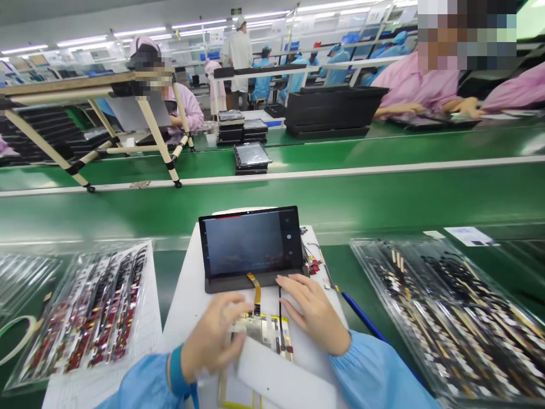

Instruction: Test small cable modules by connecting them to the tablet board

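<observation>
A lit tablet screen [244, 244] leans upright on the white work board [181, 301]. An orange flex cable [256, 289] runs from its bottom edge to a circuit board [258, 329] lying in front. My left hand [215, 335], slightly blurred, hovers at the circuit board's left side with fingers apart. Near the screen's lower right corner is my right hand [313, 312], fingers stretched out, fingertips by a thin black cable [280, 309]. I cannot tell whether they touch it. A white plate [283, 378] lies slanted over the lower part of the assembly.
Clear trays of small flex parts stand left [91, 312] and right [451, 324]. A blue pen-like tool [361, 315] lies beside the right sleeve. Stacked tablets [252, 156] rest on the green line [323, 199] behind. Co-workers in pink sit across it.
</observation>
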`<act>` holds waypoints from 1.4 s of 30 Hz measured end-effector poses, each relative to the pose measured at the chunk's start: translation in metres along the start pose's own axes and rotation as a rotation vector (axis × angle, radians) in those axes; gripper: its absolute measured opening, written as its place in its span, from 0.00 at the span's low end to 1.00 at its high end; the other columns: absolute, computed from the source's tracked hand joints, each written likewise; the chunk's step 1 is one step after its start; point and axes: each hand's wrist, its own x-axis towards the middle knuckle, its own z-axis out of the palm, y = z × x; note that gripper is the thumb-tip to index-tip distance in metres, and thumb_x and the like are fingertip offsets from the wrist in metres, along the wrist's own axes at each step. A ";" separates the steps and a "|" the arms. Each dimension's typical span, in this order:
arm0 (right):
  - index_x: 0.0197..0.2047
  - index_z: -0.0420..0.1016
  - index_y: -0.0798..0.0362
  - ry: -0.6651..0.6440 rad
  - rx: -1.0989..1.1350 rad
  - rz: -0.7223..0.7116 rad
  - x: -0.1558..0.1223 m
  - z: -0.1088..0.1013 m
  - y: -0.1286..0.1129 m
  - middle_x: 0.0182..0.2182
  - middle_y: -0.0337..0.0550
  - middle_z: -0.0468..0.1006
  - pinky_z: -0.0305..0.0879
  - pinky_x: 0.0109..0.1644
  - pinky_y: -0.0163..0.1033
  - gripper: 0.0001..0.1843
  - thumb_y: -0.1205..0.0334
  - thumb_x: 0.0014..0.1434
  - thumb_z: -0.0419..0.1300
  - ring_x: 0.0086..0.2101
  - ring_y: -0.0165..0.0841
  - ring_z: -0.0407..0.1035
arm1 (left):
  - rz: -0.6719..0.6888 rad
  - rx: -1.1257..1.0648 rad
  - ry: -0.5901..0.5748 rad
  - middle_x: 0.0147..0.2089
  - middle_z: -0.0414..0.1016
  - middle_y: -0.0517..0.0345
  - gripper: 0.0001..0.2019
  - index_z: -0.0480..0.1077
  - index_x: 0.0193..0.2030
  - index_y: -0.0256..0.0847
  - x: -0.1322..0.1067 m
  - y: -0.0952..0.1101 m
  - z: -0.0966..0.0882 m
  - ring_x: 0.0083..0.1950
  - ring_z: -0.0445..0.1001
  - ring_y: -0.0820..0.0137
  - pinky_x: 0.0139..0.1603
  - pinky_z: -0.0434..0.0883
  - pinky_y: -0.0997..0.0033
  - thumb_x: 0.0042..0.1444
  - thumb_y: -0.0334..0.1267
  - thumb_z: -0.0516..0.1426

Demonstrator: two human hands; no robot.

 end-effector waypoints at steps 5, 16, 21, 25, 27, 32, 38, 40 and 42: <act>0.53 0.61 0.55 0.025 0.051 -0.039 0.022 0.008 -0.004 0.44 0.43 0.74 0.67 0.46 0.44 0.15 0.67 0.62 0.50 0.46 0.37 0.64 | 0.270 0.188 -0.383 0.51 0.71 0.42 0.30 0.57 0.60 0.38 -0.030 0.012 0.021 0.51 0.69 0.55 0.48 0.67 0.58 0.53 0.47 0.56; 0.60 0.54 0.58 -0.061 0.010 -0.081 0.025 0.015 -0.006 0.52 0.45 0.68 0.63 0.47 0.47 0.23 0.63 0.62 0.48 0.52 0.42 0.59 | -0.090 0.315 -0.089 0.51 0.69 0.46 0.23 0.60 0.59 0.42 -0.105 -0.023 -0.024 0.51 0.70 0.61 0.50 0.70 0.65 0.57 0.43 0.55; 0.61 0.52 0.60 -0.022 -0.021 -0.092 0.033 0.013 -0.009 0.51 0.47 0.69 0.61 0.47 0.46 0.24 0.61 0.64 0.45 0.51 0.43 0.60 | -0.158 0.530 -0.013 0.51 0.69 0.50 0.27 0.55 0.62 0.46 -0.128 -0.043 -0.048 0.49 0.72 0.60 0.48 0.72 0.64 0.56 0.44 0.56; 0.65 0.41 0.58 0.045 -0.050 -0.056 0.030 0.002 -0.005 0.47 0.47 0.72 0.61 0.45 0.46 0.28 0.64 0.64 0.45 0.50 0.42 0.62 | -0.200 0.664 0.074 0.50 0.69 0.49 0.26 0.53 0.63 0.45 -0.130 -0.045 -0.052 0.47 0.72 0.59 0.45 0.71 0.61 0.59 0.45 0.52; 0.66 0.39 0.55 0.073 -0.065 -0.033 0.026 -0.002 -0.001 0.45 0.46 0.73 0.61 0.45 0.45 0.30 0.66 0.63 0.45 0.48 0.40 0.63 | -0.257 0.694 0.120 0.49 0.69 0.49 0.25 0.53 0.62 0.46 -0.130 -0.044 -0.053 0.47 0.71 0.58 0.47 0.69 0.58 0.60 0.47 0.50; 0.65 0.42 0.51 0.126 -0.086 0.090 0.016 -0.003 0.012 0.47 0.46 0.71 0.61 0.46 0.46 0.30 0.65 0.62 0.48 0.48 0.41 0.63 | -0.255 0.752 0.110 0.48 0.68 0.50 0.25 0.55 0.60 0.48 -0.139 -0.048 -0.056 0.46 0.71 0.57 0.45 0.68 0.58 0.57 0.49 0.52; 0.64 0.42 0.51 0.139 -0.060 0.200 0.035 0.009 0.035 0.56 0.48 0.62 0.58 0.53 0.50 0.30 0.61 0.62 0.49 0.55 0.42 0.55 | -0.214 0.736 0.058 0.50 0.69 0.51 0.28 0.53 0.62 0.49 -0.152 -0.068 -0.046 0.47 0.72 0.58 0.41 0.71 0.60 0.55 0.46 0.54; 0.64 0.42 0.52 0.150 -0.065 0.210 0.046 0.013 0.042 0.56 0.48 0.62 0.57 0.54 0.50 0.30 0.60 0.62 0.49 0.55 0.42 0.54 | -0.188 0.717 0.086 0.50 0.70 0.52 0.30 0.50 0.64 0.50 -0.154 -0.074 -0.043 0.47 0.73 0.59 0.41 0.72 0.62 0.55 0.44 0.55; 0.64 0.42 0.53 0.162 -0.078 0.205 0.055 0.017 0.047 0.55 0.49 0.63 0.57 0.54 0.50 0.30 0.59 0.62 0.49 0.55 0.42 0.54 | -0.143 0.675 0.098 0.49 0.71 0.53 0.32 0.48 0.65 0.50 -0.156 -0.076 -0.044 0.46 0.74 0.60 0.40 0.74 0.65 0.55 0.41 0.55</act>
